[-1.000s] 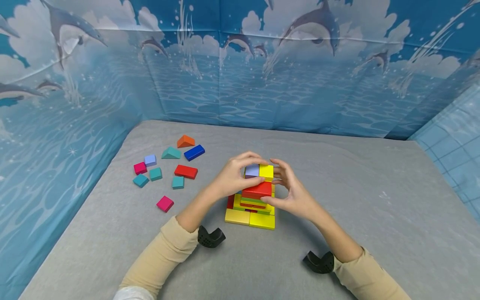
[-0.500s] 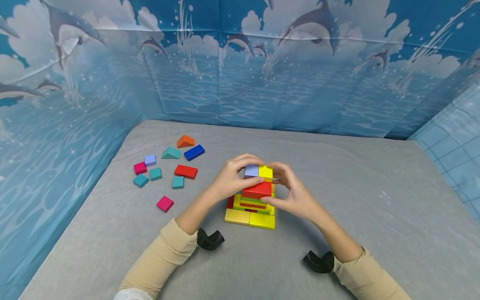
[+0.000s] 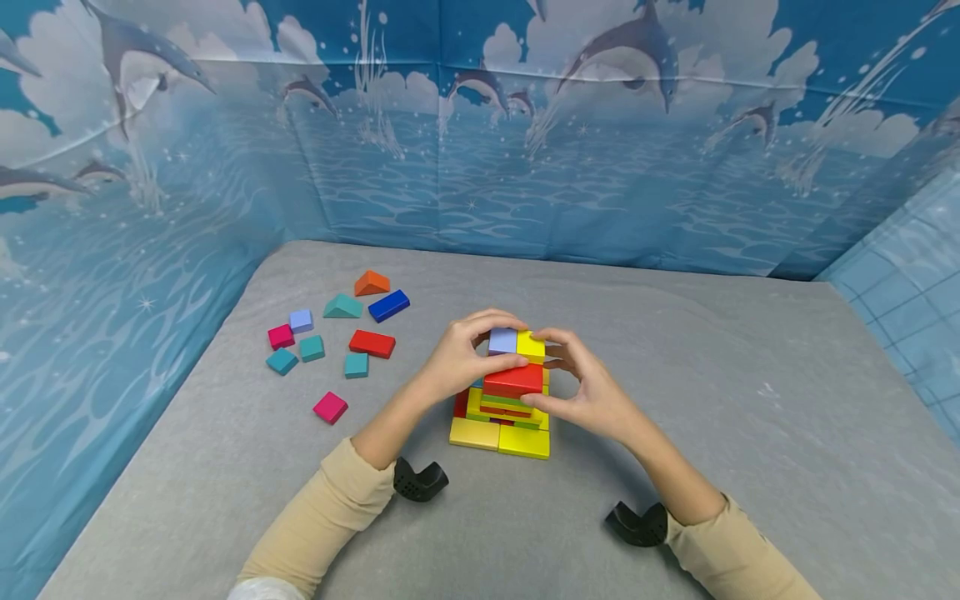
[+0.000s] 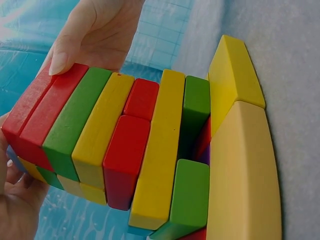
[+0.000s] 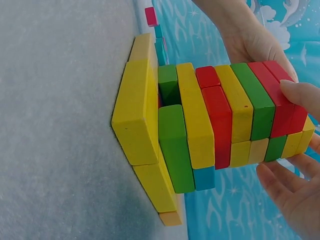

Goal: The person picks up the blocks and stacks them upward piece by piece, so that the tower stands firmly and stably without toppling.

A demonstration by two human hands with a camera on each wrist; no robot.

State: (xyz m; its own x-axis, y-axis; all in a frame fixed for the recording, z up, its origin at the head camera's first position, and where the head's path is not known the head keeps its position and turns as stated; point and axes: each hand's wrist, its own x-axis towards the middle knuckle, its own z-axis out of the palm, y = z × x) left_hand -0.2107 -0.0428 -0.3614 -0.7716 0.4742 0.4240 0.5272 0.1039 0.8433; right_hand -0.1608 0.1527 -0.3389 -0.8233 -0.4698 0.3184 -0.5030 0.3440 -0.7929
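A tower of coloured wooden blocks (image 3: 523,442) stands in front of me, with yellow and cream blocks at its foot. My left hand (image 3: 461,360) holds the tower's upper left side, thumb along the top of a red block (image 3: 513,382) and fingers behind. My right hand (image 3: 585,387) grips the upper right side, its thumb (image 5: 296,91) on the red blocks' front and its fingers (image 5: 282,182) along the rear. A lilac block (image 3: 502,342) and a yellow block (image 3: 530,346) sit side by side between the hands at the top rear. Green, yellow and red layers (image 4: 127,160) show below.
Loose blocks lie on the grey cloth to the left, among them a red one (image 3: 372,343), a dark blue one (image 3: 388,306), an orange triangle (image 3: 371,283) and a teal triangle (image 3: 342,307). A dolphin-print curtain (image 3: 480,167) rises behind the table.
My right index finger has come down and left onto the top yellow block, which has shifted slightly left. My left fingers have drawn back a little to the left.
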